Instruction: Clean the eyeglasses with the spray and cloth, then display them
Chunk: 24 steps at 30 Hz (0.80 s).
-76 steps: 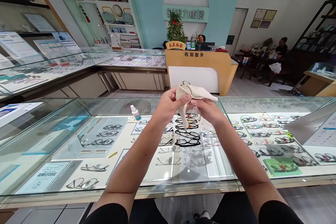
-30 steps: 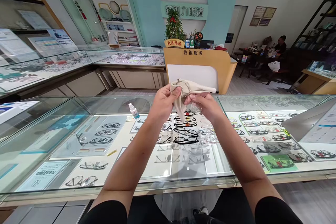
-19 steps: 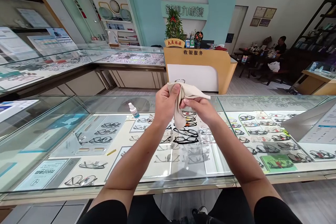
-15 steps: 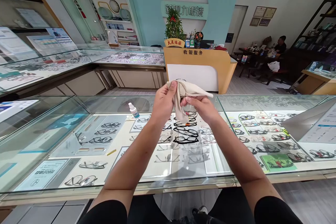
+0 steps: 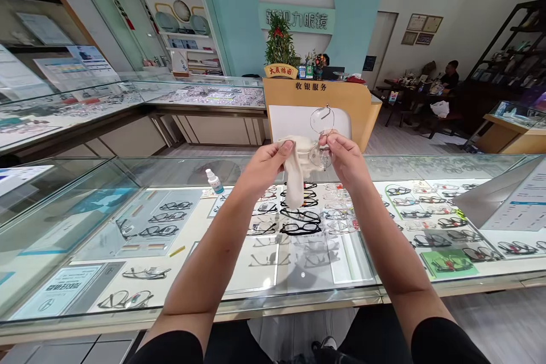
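A cream cloth (image 5: 294, 185) hangs from my left hand (image 5: 268, 166), its fingers and thumb closed on it. In my right hand (image 5: 346, 158) is a pair of thin-rimmed eyeglasses (image 5: 322, 120), pinched near the bridge and turned on end. One round lens stands above the fingers; the other is below, close against the cloth. Both hands are raised over the glass counter (image 5: 200, 296). A small white-capped bottle with blue liquid (image 5: 214, 181) stands on the counter, left of my hands.
Under the counter glass lie several rows of eyeglass frames (image 5: 301, 216). A folded white sign (image 5: 507, 196) stands on the right. Beyond are a wooden cashier desk (image 5: 322, 91) and more display cases (image 5: 209, 94). A person (image 5: 450, 75) sits far right.
The eyeglasses, mostly covered by the cloth before, now show outside it in my right hand. My right hand has moved up and right; the left still grips the cloth, slightly further left.
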Tool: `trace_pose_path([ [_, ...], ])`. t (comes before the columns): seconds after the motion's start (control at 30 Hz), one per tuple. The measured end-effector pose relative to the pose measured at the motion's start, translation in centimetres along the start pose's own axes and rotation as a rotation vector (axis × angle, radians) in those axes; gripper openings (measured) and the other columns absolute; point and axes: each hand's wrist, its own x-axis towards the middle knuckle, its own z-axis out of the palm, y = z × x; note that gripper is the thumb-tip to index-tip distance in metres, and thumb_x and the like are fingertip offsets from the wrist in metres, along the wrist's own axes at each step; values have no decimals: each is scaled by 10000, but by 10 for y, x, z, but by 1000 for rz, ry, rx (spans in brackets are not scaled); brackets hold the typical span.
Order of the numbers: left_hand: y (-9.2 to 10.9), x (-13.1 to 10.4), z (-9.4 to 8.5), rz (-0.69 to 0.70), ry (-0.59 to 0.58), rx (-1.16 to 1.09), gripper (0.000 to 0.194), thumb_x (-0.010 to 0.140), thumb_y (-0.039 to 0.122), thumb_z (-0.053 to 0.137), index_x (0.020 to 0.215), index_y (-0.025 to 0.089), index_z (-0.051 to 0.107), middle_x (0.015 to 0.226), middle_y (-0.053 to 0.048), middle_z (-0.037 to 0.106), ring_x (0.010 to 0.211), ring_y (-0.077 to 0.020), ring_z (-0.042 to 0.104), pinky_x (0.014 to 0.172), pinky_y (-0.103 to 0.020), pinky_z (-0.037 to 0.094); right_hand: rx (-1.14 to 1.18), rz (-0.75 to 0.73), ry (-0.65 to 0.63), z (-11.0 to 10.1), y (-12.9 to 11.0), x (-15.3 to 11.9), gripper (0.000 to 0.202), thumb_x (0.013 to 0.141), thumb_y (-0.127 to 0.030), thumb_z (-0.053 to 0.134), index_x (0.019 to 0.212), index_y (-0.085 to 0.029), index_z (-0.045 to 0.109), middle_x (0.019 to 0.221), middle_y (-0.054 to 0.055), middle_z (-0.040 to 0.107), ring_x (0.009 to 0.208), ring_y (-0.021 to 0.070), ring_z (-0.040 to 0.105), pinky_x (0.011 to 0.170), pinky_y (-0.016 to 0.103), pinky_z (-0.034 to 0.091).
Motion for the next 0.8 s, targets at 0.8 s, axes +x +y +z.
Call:
trace_pose_path([
  [0.8, -10, -5, 20, 36, -234, -28, 501, 839, 598, 955, 1025, 167, 778, 889, -34, 712, 813, -170, 636, 759, -272, 514, 270, 196, -60, 26, 4, -10, 400, 839, -621, 920, 864, -271, 727, 1134, 53, 800, 1122, 239, 722, 1024, 366, 600],
])
